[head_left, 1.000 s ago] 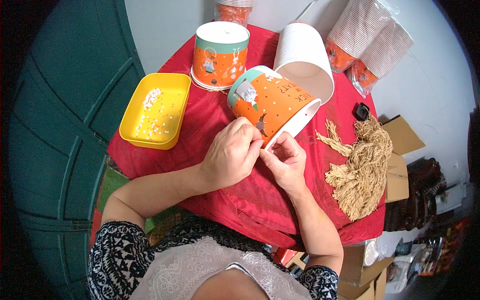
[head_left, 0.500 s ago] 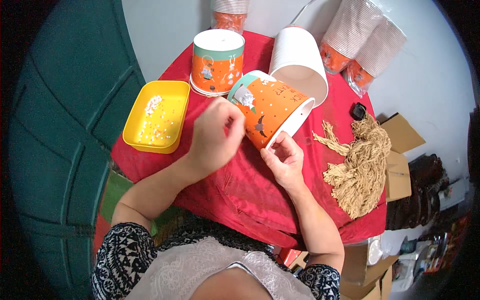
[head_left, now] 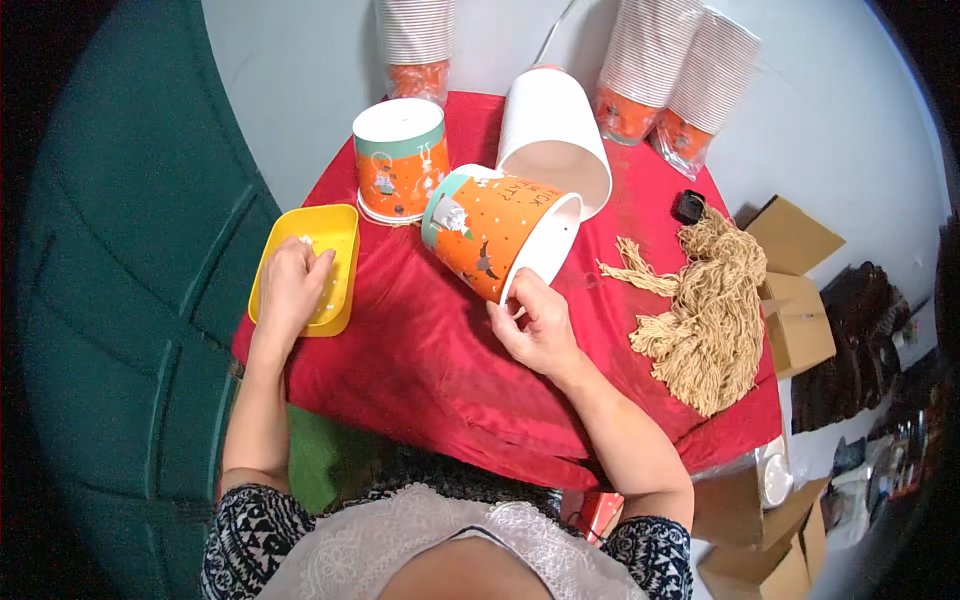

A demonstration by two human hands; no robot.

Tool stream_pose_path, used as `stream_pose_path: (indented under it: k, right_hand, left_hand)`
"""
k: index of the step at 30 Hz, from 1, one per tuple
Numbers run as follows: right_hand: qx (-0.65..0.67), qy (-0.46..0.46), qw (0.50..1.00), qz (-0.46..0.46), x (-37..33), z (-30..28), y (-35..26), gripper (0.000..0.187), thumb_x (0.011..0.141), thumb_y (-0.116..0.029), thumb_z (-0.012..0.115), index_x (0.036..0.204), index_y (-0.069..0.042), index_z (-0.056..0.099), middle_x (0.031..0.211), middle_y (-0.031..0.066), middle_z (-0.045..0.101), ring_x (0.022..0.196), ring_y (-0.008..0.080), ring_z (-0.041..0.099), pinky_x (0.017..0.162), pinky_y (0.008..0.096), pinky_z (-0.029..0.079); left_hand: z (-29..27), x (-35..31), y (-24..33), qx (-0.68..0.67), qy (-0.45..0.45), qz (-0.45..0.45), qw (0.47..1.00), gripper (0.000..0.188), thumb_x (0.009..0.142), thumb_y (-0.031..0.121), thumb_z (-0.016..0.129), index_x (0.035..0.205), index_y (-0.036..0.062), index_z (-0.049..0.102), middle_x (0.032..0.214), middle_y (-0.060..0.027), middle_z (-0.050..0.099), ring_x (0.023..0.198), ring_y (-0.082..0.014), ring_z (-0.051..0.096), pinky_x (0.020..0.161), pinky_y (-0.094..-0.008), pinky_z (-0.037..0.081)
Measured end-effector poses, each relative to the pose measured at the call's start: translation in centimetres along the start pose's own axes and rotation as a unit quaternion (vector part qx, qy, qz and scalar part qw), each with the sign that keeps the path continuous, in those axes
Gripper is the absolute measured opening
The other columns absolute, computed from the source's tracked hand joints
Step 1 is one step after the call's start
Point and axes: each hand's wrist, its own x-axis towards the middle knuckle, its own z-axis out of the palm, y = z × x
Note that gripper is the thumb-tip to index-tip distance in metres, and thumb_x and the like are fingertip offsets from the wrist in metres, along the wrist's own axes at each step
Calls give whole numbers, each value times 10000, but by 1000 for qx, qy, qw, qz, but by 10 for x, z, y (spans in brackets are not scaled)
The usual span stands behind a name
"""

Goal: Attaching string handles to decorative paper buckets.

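Observation:
My right hand (head_left: 535, 325) pinches the rim of an orange paper bucket (head_left: 500, 230) with a green band and printed figures. The bucket is tilted on its side, its white mouth turned right, with a small dark hole near the rim. At the left, my left hand (head_left: 287, 285) reaches into a yellow plastic tray (head_left: 345, 270) holding small white beads or pellets, partly hidden by the hand. Its fingers are drawn together; whatever is between them is too small to make out. Behind the tray and bucket, another orange bucket (head_left: 400, 175) stands upside down.
A white stack of nested buckets (head_left: 552, 120) lies at the back. Wrapped stacks of orange buckets (head_left: 625, 110) stand against the wall. Tan string (head_left: 705, 310) lies in a bundle at the right, beside a small black object (head_left: 689, 207). Red cloth (head_left: 400, 350) covers the table; cardboard boxes (head_left: 800, 320) stand beyond it.
My left hand has moved left from beside the bucket down into the yellow tray. My right hand keeps its hold on the bucket's rim. The whole view has shifted slightly.

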Motion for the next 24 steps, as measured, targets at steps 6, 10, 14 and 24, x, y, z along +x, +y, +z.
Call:
stream_pose_path:
  k: [6, 10, 14, 24]
  right_hand:
    - [-182, 93, 973, -103, 14, -19, -9, 160, 750, 54, 654, 839, 4, 530, 771, 141, 529, 670, 339, 532, 611, 416, 423]
    - [-265, 96, 943, -174, 25, -35, -36, 178, 731, 16, 658, 883, -26, 574, 823, 105, 556, 784, 282, 558, 717, 387, 431]
    - [-321, 24, 922, -215, 28, -37, -52, 243, 661, -50, 643, 899, -60, 596, 861, 60, 586, 851, 252, 575, 804, 397, 426]
    - [-307, 34, 933, -184, 9, -59, -69, 333, 715, -68, 768, 1019, -60, 632, 1058, 104, 603, 960, 288, 580, 825, 424, 442]
  left_hand:
    - [-5, -8, 6, -59, 60, 76, 994, 204, 899, 23, 485, 1059, -68, 573, 1063, -253, 572, 971, -391, 593, 868, -436, 468]
    - [-27, -17, 40, -98, 79, 112, 986, 311, 863, -23, 541, 1173, -38, 551, 1204, -201, 540, 1116, -350, 563, 980, -393, 441]
    - [-35, -33, 71, -91, 83, 223, 967, 392, 806, -21, 608, 1195, -14, 560, 1264, -211, 522, 1182, -378, 525, 1017, -426, 413]
    - [-21, -59, 105, -183, 0, 340, 922, 520, 720, -51, 652, 1227, -4, 542, 1340, -241, 466, 1242, -405, 465, 1051, -469, 372]
